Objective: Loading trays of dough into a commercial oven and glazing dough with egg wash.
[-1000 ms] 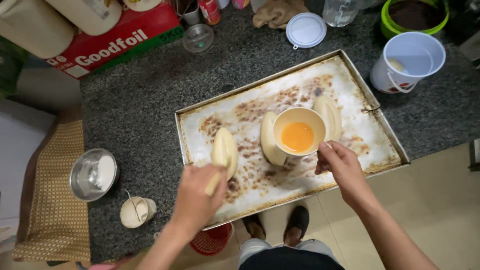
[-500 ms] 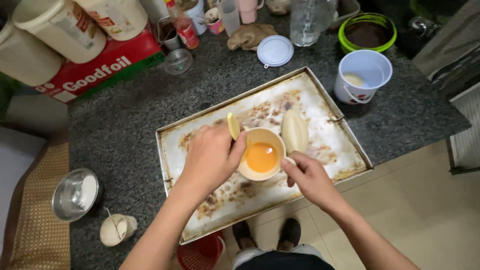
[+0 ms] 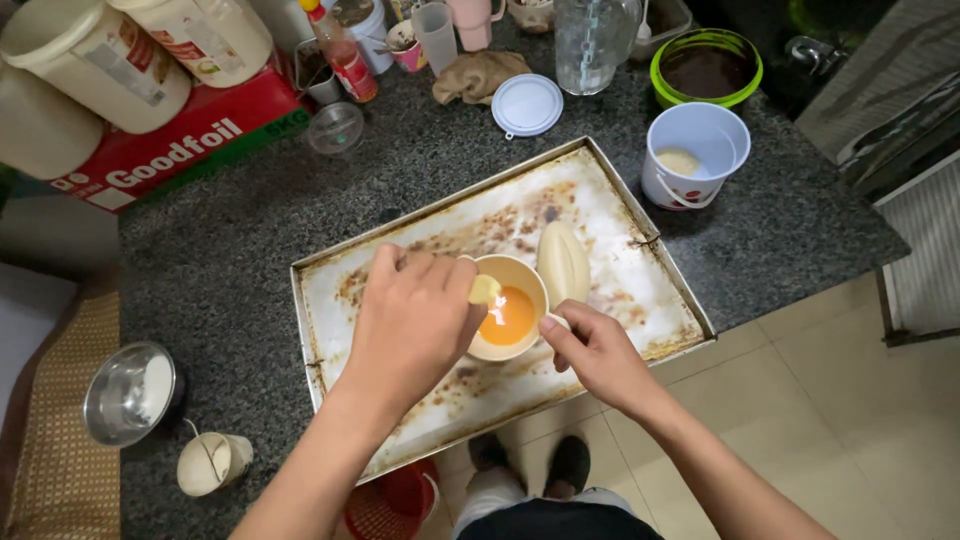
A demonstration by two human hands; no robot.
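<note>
Nearest, at the left edge of the dark speckled worktop (image 3: 230, 270), a small steel bowl (image 3: 128, 390) sits beside a little cream cup (image 3: 213, 463), and a red basket (image 3: 390, 505) shows on the floor below the worktop's near edge. Just beyond, a large stained baking tray (image 3: 640, 290) lies on the worktop. Over its middle the left hand (image 3: 415, 320) has its fingers closed on a pale piece of dough (image 3: 485, 289), held at the rim of a cream cup (image 3: 508, 318) of orange liquid (it looks like beaten egg). The right hand (image 3: 600, 355) comes in from the near right, its fingers pinched on the cup's near right side, seemingly at a handle. Touching the cup's far right side, a shaped pale dough piece (image 3: 563, 262) lies on the tray. Farther right stands a white bucket (image 3: 697, 155) with a lump inside, and past it a green-rimmed tub (image 3: 706, 68). At the far middle lie a white lid (image 3: 527, 104) and a brown cloth (image 3: 485, 75); at the far left, a red box (image 3: 170, 150) under big cream tubs (image 3: 95, 60).
</note>
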